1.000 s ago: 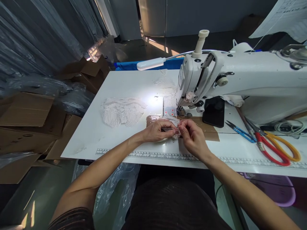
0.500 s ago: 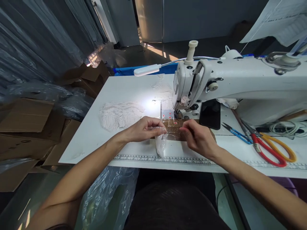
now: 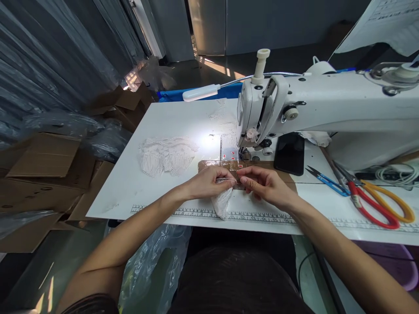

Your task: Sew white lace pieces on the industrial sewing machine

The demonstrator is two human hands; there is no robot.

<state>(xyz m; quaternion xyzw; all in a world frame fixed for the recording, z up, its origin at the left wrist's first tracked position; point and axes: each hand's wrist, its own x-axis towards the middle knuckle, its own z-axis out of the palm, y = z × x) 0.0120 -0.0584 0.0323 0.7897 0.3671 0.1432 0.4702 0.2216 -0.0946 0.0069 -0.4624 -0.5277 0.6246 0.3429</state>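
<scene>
Hands at close quarters, centre of the frame: half a second ago we saw a clear gap between them; now the fingertips nearly meet again, in front of the sewing machine [image 3: 324, 104]. The left hand [image 3: 207, 182] is closed in a pinch, thumb against forefinger, and has hold of a white lace piece [image 3: 222, 204]. The right hand [image 3: 270, 185] is partly curled, thumb and forefinger brought almost together beside the left fingertips; whether a thread or an edge of lace lies between them we cannot tell.

A second ago the lace piece was bunched between both hands. At present it hangs below the left hand, its lower tip over the ruler [image 3: 255, 216] along the near edge of the worktop [image 3: 121, 187]. We take the renewed closeness to mean that the fine fingertip work on this piece is not finished; the piece is well clear of the needle.

Around the hands we note no such change. A brown strip [image 3: 262, 164] lies under them, a lace pile [image 3: 168, 156] rests at centre left, and at right lie a phone [image 3: 289, 153], blue snips [image 3: 329, 181] and scissors with red and yellow handles [image 3: 373, 205].
</scene>
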